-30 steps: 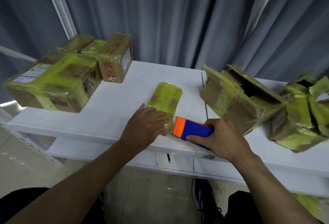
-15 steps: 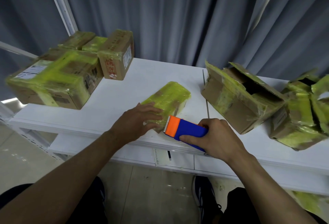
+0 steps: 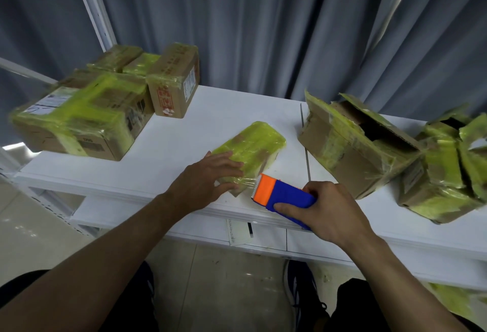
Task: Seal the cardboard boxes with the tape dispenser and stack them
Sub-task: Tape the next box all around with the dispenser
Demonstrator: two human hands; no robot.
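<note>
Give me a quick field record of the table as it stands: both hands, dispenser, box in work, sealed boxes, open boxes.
left hand: flat on the near end of the small flat box, fingers straight
right hand: grips the tape dispenser
tape dispenser: blue, orange toothed end at the flat box's near corner
small flat box: lies on the white table, covered in yellow-green tape
sealed boxes: grouped at the table's left end
open boxes: two at the right end, flaps up
</note>
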